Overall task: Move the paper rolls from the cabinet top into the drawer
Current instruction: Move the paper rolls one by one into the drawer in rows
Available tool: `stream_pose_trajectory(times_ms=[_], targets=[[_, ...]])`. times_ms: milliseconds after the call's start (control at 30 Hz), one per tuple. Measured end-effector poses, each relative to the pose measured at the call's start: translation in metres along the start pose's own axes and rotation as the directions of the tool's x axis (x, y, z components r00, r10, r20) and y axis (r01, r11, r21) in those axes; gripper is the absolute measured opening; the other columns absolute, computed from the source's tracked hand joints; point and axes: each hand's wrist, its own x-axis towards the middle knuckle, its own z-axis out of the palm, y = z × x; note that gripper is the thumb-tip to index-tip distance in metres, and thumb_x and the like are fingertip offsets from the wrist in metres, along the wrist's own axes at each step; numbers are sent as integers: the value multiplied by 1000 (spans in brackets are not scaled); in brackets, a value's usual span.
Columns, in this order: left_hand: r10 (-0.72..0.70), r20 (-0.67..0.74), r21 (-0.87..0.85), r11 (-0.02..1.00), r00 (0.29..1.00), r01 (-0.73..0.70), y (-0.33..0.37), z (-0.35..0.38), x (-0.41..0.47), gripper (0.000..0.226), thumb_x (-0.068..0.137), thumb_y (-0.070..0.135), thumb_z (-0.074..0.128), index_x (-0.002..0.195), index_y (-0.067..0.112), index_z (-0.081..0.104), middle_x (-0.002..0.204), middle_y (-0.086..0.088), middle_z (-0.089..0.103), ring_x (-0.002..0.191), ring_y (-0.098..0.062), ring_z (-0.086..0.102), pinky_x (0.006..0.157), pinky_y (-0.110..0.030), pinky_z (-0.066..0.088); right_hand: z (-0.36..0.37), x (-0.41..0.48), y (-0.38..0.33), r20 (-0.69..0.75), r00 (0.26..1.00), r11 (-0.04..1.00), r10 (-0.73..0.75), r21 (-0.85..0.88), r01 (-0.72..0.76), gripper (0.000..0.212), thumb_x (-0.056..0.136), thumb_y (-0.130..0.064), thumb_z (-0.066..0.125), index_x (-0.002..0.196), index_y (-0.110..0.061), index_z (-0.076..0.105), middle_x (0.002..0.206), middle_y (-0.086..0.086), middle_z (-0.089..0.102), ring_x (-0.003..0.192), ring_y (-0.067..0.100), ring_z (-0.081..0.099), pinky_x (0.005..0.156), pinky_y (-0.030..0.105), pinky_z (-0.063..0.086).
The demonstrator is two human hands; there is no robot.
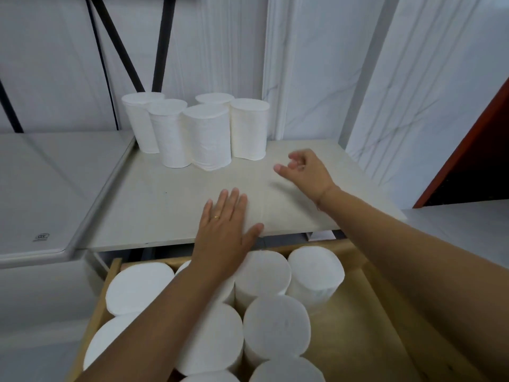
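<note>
White paper rolls (206, 136) stand at the back edge of the cabinet top (165, 205); left hand (225, 227) lies flat at its front edge, right hand (305, 172) loosely curled, empty.

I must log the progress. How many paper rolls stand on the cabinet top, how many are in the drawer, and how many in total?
Top rolls: 5
Drawer rolls: 9 in view
Total: 14
</note>
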Motion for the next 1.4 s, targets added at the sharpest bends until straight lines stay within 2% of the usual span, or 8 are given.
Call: stream_pose_trajectory(times_ms=[200, 333, 433, 600, 833, 1100, 1233, 1400], targets=[[30, 39, 107, 994, 999, -34, -16, 11, 18, 86, 83, 66, -13, 149, 18, 15, 157, -3, 19, 144, -21, 14, 116, -40, 8, 34, 82, -12, -2, 999, 993, 38, 111, -38, 92, 76, -36, 77, 146, -12, 23, 145, 12, 37, 132, 24, 40, 108, 33, 35], [45, 48, 86, 995, 998, -49, -16, 15, 14, 84, 86, 64, -11, 148, 17, 22, 155, -5, 24, 143, -21, 21, 116, -39, 14, 48, 119, -13, -2, 999, 993, 34, 117, -33, 102, 74, -34, 79, 150, -14, 15, 153, 11, 29, 139, 25, 33, 113, 37, 31], [39, 45, 59, 997, 998, -42, -17, 13, 14, 84, 87, 65, -8, 148, 16, 22, 155, -5, 24, 143, -21, 19, 116, -39, 14, 58, 139, -11, 12, 999, 991, 32, 129, -33, 102, 73, -31, 81, 149, -13, 16, 151, 9, 33, 135, 25, 37, 112, 41, 34], [39, 38, 33, 999, 999, -40, -16, 14, 13, 85, 82, 67, -15, 149, 20, 8, 159, -3, 11, 146, -18, 6, 117, -36, 2, 72, 155, -16, -26, 1000, 988, 17, 156, -12, 98, 68, -26, 84, 143, -15, 23, 143, 6, 40, 126, 24, 43, 106, 42, 40], [33, 43, 57, 998, 999, -36, -14, 11, 13, 85, 83, 67, -10, 149, 19, 15, 157, -4, 18, 145, -20, 13, 116, -37, 6, 75, 137, -17, -96, 995, 997, -36, 68, 43, 90, 60, -35, 88, 133, -12, 41, 133, 5, 53, 119, 21, 52, 100, 39, 47], [23, 57, 93, 995, 998, -28, -13, 11, 14, 91, 78, 68, -13, 148, 19, 19, 157, -3, 19, 144, -18, 14, 115, -37, 7, 18, 56, -6, 24, 998, 993, -58, 105, 55, 88, 60, -28, 89, 134, -16, 44, 131, 2, 58, 119, 20, 56, 102, 43, 47], [6, 78, 121, 993, 997, -15, -12, 10, 15, 80, 84, 65, -1, 148, 20, 18, 158, -1, 16, 145, -17, 12, 115, -36, 6, -36, 6, 5, 122, 992, 987, -42, 161, 22, 84, 63, -17, 87, 136, -18, 45, 130, 3, 60, 119, 22, 57, 102, 45, 47], [8, 91, 128, 992, 996, -19, -3, 6, 7, 75, 89, 62, 5, 150, 18, 9, 160, -1, 5, 145, -17, -4, 114, -35, -10, -124, -61, 22, 346, 938, 980, 3, 186, -72, 78, 60, -17, 85, 131, -24, 52, 121, -2, 68, 114, 18, 63, 96, 36, 53]])
